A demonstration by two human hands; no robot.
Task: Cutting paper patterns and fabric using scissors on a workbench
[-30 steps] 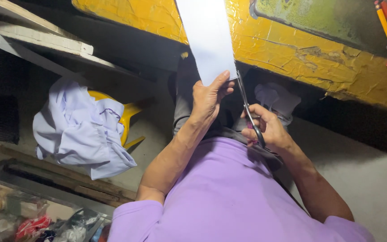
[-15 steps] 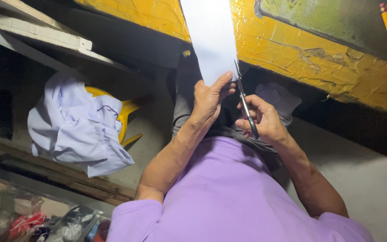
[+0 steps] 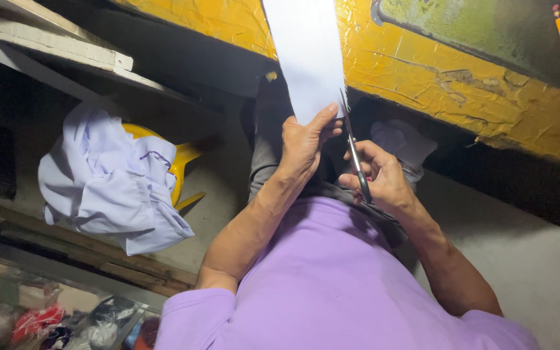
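The left hand (image 3: 303,144) pinches the lower end of a long white paper strip (image 3: 307,58) held over the yellow table edge (image 3: 461,84). The right hand (image 3: 384,178) grips scissors (image 3: 356,155), blades at the strip's right edge. A pale cloth (image 3: 108,181) drapes a yellow stool (image 3: 179,170); a clear container (image 3: 27,311) at lower left holds wrapped goods.

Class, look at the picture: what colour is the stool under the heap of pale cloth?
Yellow. The stool shows in the head view, at left.
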